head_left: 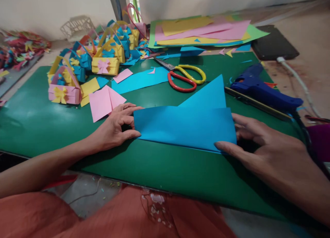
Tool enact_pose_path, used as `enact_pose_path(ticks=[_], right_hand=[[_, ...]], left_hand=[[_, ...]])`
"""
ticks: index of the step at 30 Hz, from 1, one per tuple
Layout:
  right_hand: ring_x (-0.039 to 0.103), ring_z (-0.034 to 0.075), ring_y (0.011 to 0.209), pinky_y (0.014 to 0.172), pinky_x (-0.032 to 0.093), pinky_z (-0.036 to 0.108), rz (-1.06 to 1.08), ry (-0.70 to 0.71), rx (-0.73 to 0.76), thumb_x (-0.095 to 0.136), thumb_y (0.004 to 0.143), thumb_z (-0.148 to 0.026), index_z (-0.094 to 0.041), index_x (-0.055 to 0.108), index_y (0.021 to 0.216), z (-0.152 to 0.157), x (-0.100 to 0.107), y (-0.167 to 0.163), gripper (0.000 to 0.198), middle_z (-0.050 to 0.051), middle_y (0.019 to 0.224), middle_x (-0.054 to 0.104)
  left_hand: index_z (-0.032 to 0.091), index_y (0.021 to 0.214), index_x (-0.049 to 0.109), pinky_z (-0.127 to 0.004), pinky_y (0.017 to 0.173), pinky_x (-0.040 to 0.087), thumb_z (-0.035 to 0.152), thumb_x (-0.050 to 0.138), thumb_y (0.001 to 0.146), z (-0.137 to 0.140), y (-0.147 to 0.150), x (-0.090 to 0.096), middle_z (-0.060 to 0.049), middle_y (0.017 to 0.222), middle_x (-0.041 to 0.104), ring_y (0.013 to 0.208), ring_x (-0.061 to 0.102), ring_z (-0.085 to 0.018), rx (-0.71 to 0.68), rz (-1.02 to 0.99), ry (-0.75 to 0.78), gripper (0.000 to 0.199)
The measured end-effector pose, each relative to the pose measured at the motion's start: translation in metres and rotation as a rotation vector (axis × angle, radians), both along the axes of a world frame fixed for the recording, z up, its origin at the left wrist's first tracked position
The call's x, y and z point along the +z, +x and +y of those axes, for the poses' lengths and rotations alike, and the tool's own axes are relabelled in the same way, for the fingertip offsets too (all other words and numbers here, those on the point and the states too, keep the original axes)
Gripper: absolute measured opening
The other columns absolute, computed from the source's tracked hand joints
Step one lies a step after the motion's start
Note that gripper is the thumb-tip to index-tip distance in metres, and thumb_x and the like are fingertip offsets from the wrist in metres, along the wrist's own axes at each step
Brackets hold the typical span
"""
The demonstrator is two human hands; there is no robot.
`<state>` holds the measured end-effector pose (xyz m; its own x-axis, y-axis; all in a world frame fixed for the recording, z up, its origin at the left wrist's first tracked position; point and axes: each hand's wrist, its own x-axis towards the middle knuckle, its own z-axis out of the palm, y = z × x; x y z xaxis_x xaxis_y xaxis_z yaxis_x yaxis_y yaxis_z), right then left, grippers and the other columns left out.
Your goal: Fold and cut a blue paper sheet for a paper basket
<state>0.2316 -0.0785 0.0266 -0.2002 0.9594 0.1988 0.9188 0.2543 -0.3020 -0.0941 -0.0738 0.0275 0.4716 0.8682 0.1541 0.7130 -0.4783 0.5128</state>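
Note:
A folded sheet of blue paper stretches between my two hands over the green board, its long folded edge facing me. My left hand pinches the left end, thumb at the lower corner and fingers at the edge. At the other end my right hand grips the paper, its thumb on the front face and the fingers partly hidden behind. Behind the folded part, a pointed blue flap sticks up. Pink folded paper lies just beyond my left hand.
Scissors with red and yellow handles lie on the green board. Small paper baskets stand at the back left. Coloured sheets are stacked behind. To the right are a blue glue gun and a black phone on a cable.

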Motion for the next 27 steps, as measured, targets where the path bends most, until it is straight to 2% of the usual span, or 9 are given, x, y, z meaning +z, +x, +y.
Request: enact_pose_path(ticks=[3,12,15,18,20,27], right_hand=[[0.064,0.023,0.067,0.062,0.051,0.036,0.09,-0.039,0.026,0.041,0.077,-0.07,-0.006,0.06,0.119,0.0,0.001,-0.001,0.079,0.01,0.077,0.066],[0.063,0.026,0.076,0.069,0.049,0.04,0.231,-0.197,-0.075,0.058,0.07,-0.051,-0.01,0.058,0.123,0.001,0.003,-0.002,0.067,0.011,0.087,0.064],[0.062,0.027,0.082,0.073,0.046,0.039,0.304,-0.235,-0.029,0.06,0.07,-0.041,-0.011,0.054,0.127,0.0,0.006,0.0,0.064,0.006,0.077,0.064],[0.059,0.02,0.067,0.068,0.045,0.036,0.353,-0.287,0.003,0.061,0.071,-0.036,-0.015,0.052,0.128,-0.002,0.008,0.003,0.062,0.0,0.07,0.061],[0.058,0.018,0.064,0.068,0.044,0.035,0.367,-0.294,0.005,0.061,0.071,-0.032,-0.016,0.052,0.128,-0.004,0.009,0.004,0.06,-0.001,0.069,0.06],[0.057,0.019,0.07,0.083,0.038,0.042,0.354,-0.29,0.027,0.063,0.072,-0.028,-0.015,0.051,0.128,-0.006,0.01,0.005,0.059,-0.004,0.063,0.058]], left_hand=[[0.017,0.061,0.052,-0.047,0.105,0.036,0.029,0.061,0.082,-0.002,-0.001,-0.002,-0.009,0.126,0.059,0.125,0.044,-0.025,-0.016,0.002,0.016,0.025],[0.017,0.063,0.054,-0.044,0.104,0.038,0.025,0.056,0.085,-0.006,-0.002,-0.004,-0.007,0.12,0.062,0.126,0.044,-0.023,-0.064,0.054,0.11,0.023],[0.017,0.065,0.054,-0.044,0.102,0.04,0.022,0.055,0.086,-0.007,-0.002,-0.004,-0.009,0.121,0.06,0.123,0.046,-0.023,-0.087,0.085,0.148,0.022],[0.017,0.07,0.054,-0.045,0.1,0.043,0.024,0.054,0.087,-0.006,-0.003,-0.007,-0.01,0.116,0.06,0.117,0.05,-0.023,-0.116,0.102,0.208,0.018],[0.018,0.07,0.052,-0.044,0.098,0.044,0.026,0.054,0.087,-0.004,-0.005,-0.01,-0.009,0.112,0.06,0.117,0.051,-0.024,-0.136,0.085,0.244,0.018],[0.021,0.068,0.043,-0.04,0.095,0.046,0.03,0.052,0.088,-0.005,-0.006,-0.014,-0.01,0.119,0.054,0.119,0.049,-0.022,-0.132,0.096,0.273,0.024]])
